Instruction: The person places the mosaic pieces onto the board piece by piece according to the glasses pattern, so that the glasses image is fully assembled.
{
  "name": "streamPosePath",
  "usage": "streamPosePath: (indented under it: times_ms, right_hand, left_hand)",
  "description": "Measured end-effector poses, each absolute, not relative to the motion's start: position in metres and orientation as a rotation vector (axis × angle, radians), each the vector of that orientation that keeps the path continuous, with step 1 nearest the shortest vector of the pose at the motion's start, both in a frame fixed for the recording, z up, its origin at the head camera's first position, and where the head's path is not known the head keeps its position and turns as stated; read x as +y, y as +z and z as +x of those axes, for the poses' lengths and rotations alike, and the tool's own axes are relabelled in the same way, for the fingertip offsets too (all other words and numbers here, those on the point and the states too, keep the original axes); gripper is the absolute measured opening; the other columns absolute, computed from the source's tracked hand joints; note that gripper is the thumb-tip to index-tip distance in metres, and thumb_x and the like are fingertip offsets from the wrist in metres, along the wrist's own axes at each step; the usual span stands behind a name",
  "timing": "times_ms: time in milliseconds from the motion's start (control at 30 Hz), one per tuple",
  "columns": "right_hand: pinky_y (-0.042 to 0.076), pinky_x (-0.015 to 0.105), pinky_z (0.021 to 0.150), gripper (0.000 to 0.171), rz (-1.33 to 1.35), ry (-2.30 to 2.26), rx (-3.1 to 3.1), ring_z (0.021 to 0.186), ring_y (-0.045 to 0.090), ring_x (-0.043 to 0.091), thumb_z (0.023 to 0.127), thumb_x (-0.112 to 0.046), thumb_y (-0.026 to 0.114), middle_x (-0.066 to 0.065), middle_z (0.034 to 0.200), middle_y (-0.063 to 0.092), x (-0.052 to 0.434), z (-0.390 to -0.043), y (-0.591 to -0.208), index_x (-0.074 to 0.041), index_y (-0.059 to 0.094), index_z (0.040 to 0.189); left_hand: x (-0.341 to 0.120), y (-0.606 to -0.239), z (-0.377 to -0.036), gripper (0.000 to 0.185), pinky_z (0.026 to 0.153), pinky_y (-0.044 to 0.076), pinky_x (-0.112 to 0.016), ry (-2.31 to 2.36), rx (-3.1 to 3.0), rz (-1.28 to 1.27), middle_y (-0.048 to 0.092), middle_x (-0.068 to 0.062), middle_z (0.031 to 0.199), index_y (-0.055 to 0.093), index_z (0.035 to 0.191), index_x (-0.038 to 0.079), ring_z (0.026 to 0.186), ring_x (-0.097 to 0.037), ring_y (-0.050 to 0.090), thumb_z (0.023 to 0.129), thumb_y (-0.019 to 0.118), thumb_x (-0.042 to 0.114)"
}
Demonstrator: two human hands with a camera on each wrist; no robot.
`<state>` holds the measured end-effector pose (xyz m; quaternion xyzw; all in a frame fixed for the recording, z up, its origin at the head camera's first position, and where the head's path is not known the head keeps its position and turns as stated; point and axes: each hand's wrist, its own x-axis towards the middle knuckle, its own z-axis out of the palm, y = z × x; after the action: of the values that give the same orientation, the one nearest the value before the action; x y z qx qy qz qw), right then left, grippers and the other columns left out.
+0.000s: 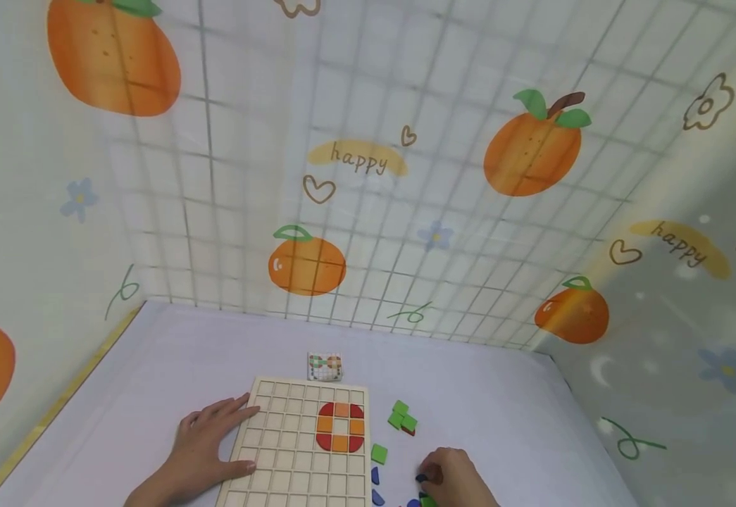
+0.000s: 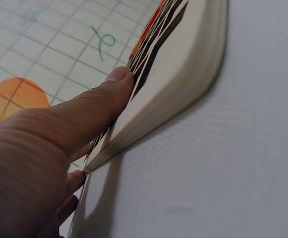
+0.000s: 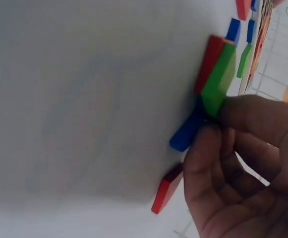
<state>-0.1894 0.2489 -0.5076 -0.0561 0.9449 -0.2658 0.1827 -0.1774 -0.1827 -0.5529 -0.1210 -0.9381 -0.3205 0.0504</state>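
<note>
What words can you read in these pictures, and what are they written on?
"happy" on a yellow patch of the back wall sheet, among printed oranges and hearts.
"happy" on a second yellow patch of the right wall sheet.
The small picture card behind the wooden board is too small to read.
No words show on the coloured pieces or in either wrist view.

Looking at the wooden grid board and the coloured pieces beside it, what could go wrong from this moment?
1. The right hand pinches a green piece in a tight cluster with a red piece and a blue piece; lifting it may drag or scatter them.
2. The left hand only rests flat on the board edge; a nudge might slide the board and perhaps shake the orange and red ring.
</note>
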Motion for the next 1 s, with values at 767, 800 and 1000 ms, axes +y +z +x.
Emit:
streamPosePath:
  times_ms: [767,800,1000]
  right_hand:
    - [0.050,0.025,0.057,0.002,-0.284,-1.314,2.550,0.064,0.058,0.014,0.085,-0.010,0.075,-0.005,0.073,0.064,0.168,-0.187,-0.519,-0.011,0.074,0.087]
    - [0.050,0.025,0.057,0.003,-0.281,-1.305,2.565,0.064,0.058,0.013,0.085,-0.008,0.075,-0.005,0.072,0.064,0.166,-0.187,-0.521,-0.011,0.074,0.085]
    - [0.050,0.025,0.057,0.007,-0.289,-1.218,2.668,0.063,0.058,0.011,0.083,-0.007,0.076,-0.008,0.069,0.063,0.156,-0.186,-0.520,-0.013,0.074,0.080]
  left_hand:
    - [-0.183,-0.560,-0.180,0.092,0.099,0.013,-0.065,-1.013,-2.841,-0.379,0.040,-0.007,0.152,0.053,0.141,0.023,0.135,-0.035,0.029,0.065,0.075,0.070]
    - [-0.183,-0.561,-0.180,0.092,0.099,0.013,-0.065,-1.015,-2.841,-0.384,0.040,-0.007,0.152,0.053,0.141,0.023,0.135,-0.035,0.029,0.065,0.074,0.071]
    - [-0.183,-0.561,-0.180,0.092,0.099,0.014,-0.063,-1.008,-2.849,-0.373,0.040,-0.007,0.153,0.053,0.141,0.024,0.135,-0.035,0.029,0.065,0.074,0.071]
